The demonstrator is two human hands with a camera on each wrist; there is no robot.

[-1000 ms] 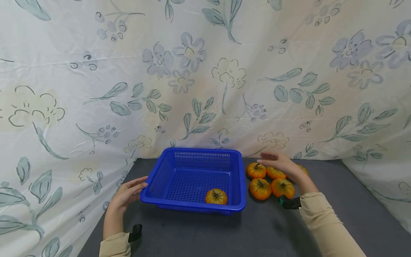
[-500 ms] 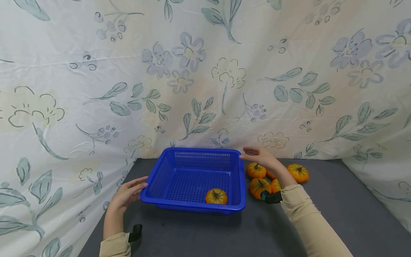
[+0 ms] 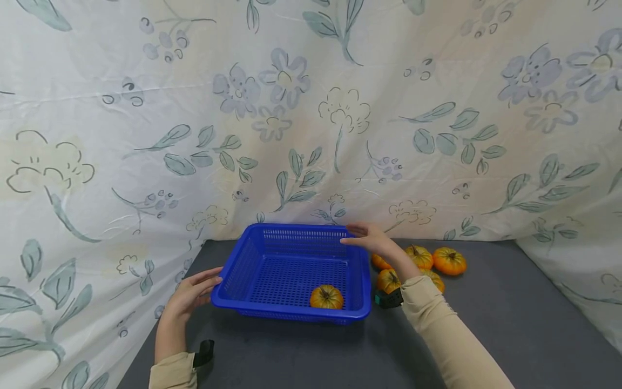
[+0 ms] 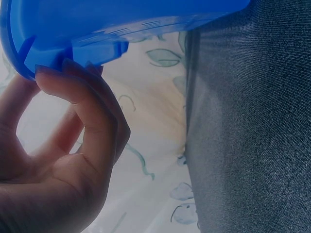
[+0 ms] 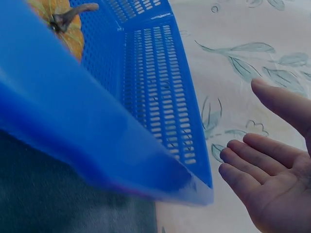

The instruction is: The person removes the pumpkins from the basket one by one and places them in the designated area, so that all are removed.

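Observation:
A blue plastic basket (image 3: 286,273) with slotted walls stands on the dark table. One small orange pumpkin (image 3: 326,297) lies inside, near its front right corner. At the basket's left side, my left hand (image 3: 191,294) holds the rim; in the left wrist view, the bent fingers (image 4: 90,104) meet the rim's edge. My right hand (image 3: 371,237) is by the far right corner, its fingers extended and holding nothing. In the right wrist view, a gap shows between those fingertips (image 5: 227,154) and the basket.
Several more small pumpkins (image 3: 449,261) sit on the table (image 3: 491,302) to the basket's right, partly hidden behind my right forearm. A floral cloth (image 3: 291,119) hangs behind the table and along its sides.
My right hand has moved left, from over the loose pumpkins to the basket's far right corner. My left hand stays at the rim, and the basket looks unmoved.

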